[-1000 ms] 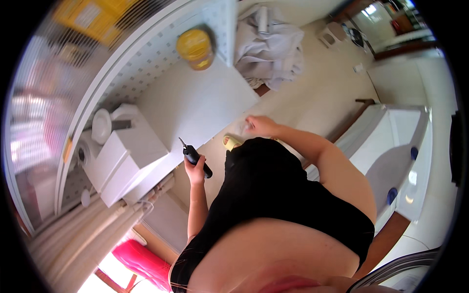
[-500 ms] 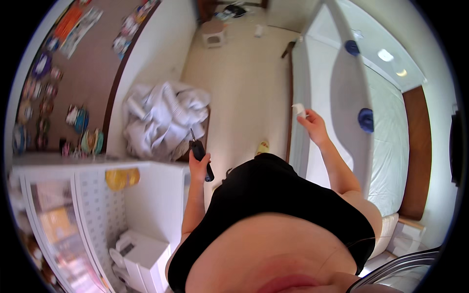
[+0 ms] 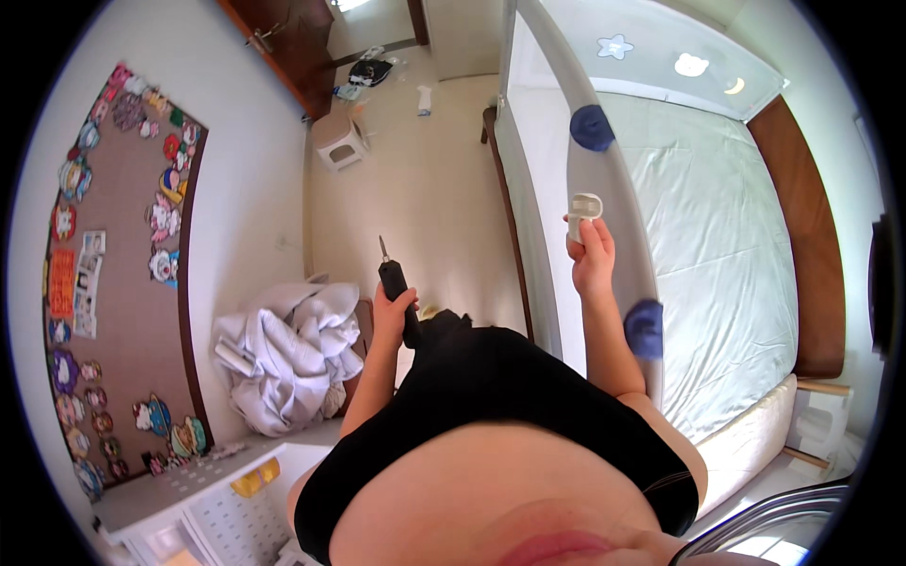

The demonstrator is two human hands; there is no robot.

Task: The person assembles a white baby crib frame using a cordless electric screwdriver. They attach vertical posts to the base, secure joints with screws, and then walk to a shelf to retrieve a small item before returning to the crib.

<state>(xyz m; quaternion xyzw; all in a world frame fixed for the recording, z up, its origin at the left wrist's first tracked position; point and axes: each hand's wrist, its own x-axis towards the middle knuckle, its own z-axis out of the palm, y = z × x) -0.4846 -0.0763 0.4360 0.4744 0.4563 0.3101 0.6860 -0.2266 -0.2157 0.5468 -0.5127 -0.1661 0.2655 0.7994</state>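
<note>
My left hand [image 3: 388, 319] is closed round the black handle of a screwdriver [image 3: 393, 281], whose thin metal bit points away from me. It is held to the left of my body, above the floor. Out to the right, my right hand [image 3: 594, 262] pinches a small off-white plastic part [image 3: 586, 206] with a rounded, loop-like top and a flat stem. That hand is in front of the bed's grey guard rail [image 3: 618, 203], which carries dark blue round pads; whether it touches the rail I cannot tell.
A bed with a pale green sheet [image 3: 713, 245] lies right of the rail. Crumpled light-grey fabric [image 3: 288, 354] is heaped at left, under a decorated brown board [image 3: 132, 302]. A stool [image 3: 340, 141] stands farther off, near a brown door [image 3: 283, 47] and scattered items on the floor.
My view has swung so that the door and more of the bed show. My right hand is raised, turning the plastic part's looped top into sight. Both hands keep their holds.
</note>
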